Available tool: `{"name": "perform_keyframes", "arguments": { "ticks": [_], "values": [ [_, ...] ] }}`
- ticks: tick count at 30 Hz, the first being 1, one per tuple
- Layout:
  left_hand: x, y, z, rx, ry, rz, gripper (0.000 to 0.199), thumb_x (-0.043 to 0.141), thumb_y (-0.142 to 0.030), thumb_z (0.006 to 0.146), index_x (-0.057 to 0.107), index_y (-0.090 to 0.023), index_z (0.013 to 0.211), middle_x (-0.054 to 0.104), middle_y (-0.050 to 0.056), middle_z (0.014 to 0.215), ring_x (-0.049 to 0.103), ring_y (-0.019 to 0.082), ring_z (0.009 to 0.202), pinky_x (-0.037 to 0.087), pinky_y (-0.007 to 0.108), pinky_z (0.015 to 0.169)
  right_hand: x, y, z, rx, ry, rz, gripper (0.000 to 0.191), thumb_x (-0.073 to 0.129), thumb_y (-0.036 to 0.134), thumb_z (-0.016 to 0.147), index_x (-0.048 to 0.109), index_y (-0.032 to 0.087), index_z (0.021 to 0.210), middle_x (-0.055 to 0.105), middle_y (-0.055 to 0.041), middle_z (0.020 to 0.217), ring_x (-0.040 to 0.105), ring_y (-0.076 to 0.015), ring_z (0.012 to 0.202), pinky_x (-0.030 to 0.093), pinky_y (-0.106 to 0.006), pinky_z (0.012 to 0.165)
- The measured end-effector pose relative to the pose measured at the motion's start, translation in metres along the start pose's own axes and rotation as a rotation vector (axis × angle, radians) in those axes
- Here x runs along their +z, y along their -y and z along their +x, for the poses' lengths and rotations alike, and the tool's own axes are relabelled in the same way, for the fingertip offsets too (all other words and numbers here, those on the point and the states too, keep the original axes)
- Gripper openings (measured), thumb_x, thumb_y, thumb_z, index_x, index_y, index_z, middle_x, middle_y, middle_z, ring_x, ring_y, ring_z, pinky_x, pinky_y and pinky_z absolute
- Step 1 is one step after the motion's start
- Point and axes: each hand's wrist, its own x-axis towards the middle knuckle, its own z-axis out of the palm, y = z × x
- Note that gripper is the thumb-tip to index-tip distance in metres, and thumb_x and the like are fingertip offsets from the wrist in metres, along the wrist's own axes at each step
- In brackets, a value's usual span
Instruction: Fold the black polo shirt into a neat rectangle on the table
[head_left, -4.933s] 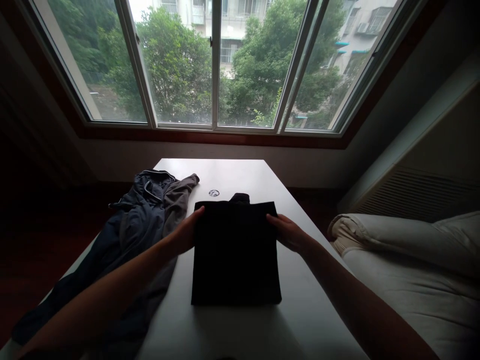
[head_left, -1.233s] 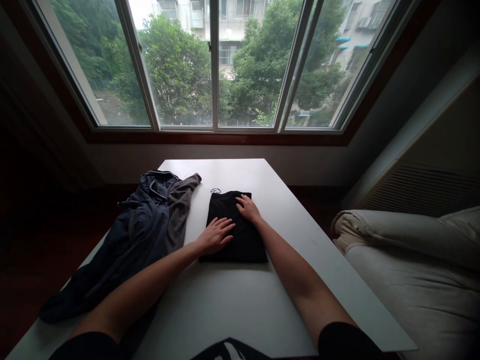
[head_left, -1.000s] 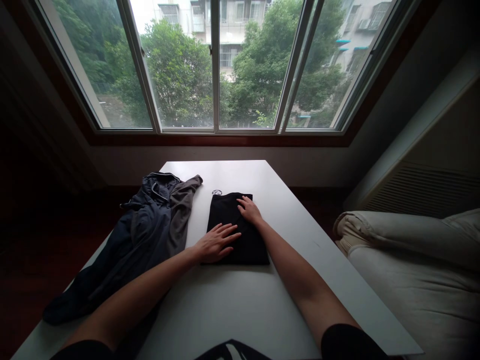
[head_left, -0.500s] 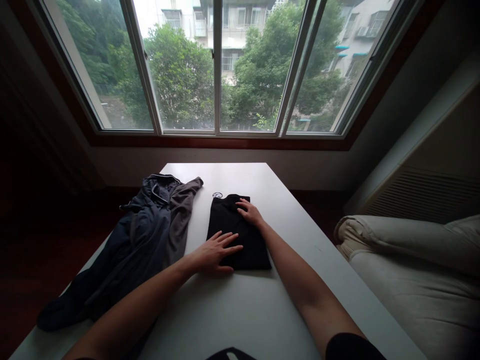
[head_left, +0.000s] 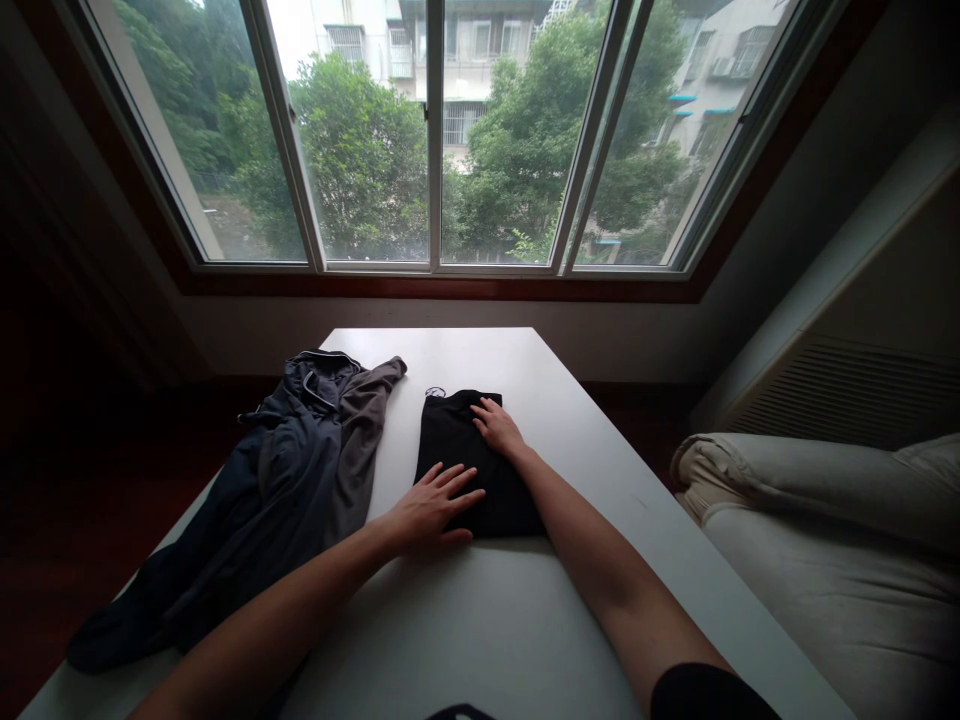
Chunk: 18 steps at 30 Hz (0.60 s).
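A folded black garment (head_left: 457, 430) lies flat on the white table (head_left: 450, 620), with a thin dark cord loop (head_left: 435, 392) poking out at its far left corner. My left hand (head_left: 431, 508) rests on the garment's near left part, fingers spread. Farther up, near the garment's right edge, my right hand (head_left: 499, 425) lies flat on the cloth with its fingers stretched out. Neither hand grips anything. To the left a dark blue and grey jacket (head_left: 300, 470) is spread out loosely, partly behind my left forearm.
Beyond the table is a wide window (head_left: 431, 150) with a reddish-brown wooden frame. On the right stands a pale padded sofa (head_left: 825, 540) beside the table. Dark reddish floor (head_left: 67, 470) shows at the left.
Almost nothing differs. Both hands stay on the black garment, and the view has shifted very slightly.
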Motion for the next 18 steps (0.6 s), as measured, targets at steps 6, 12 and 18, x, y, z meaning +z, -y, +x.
{"name": "perform_keyframes", "arguments": {
  "ticks": [6, 12, 18],
  "values": [
    [0.004, 0.008, 0.001, -0.084, -0.032, 0.026, 0.057, 0.045, -0.053, 0.106, 0.038, -0.037, 0.160, 0.027, 0.003, 0.171, 0.023, 0.031, 0.158, 0.016, 0.056, 0.128, -0.002, -0.002, 0.013, 0.008, -0.023, -0.028, 0.044, 0.051, 0.031, 0.103, 0.060, 0.028, 0.146, 0.043, -0.0051, 0.162, 0.035, -0.0222, 0.153, 0.030, -0.042, 0.126],
    [0.010, 0.023, -0.001, -0.228, -0.035, 0.005, 0.056, 0.038, -0.049, 0.108, 0.034, -0.035, 0.162, 0.025, 0.004, 0.171, 0.021, 0.030, 0.158, 0.018, 0.056, 0.127, -0.005, 0.001, 0.014, 0.014, -0.033, -0.049, 0.044, 0.050, 0.029, 0.104, 0.061, 0.026, 0.146, 0.045, -0.0067, 0.161, 0.036, -0.0236, 0.152, 0.031, -0.041, 0.125],
    [0.012, 0.026, -0.002, -0.251, 0.020, -0.012, 0.073, 0.043, -0.062, 0.103, 0.026, -0.027, 0.166, 0.017, 0.008, 0.173, 0.012, 0.031, 0.160, 0.014, 0.055, 0.128, -0.005, 0.021, 0.002, -0.013, -0.016, -0.082, 0.049, 0.051, 0.042, 0.104, 0.057, 0.021, 0.149, 0.041, -0.0126, 0.163, 0.035, -0.0301, 0.152, 0.029, -0.050, 0.124]
  ]
}}
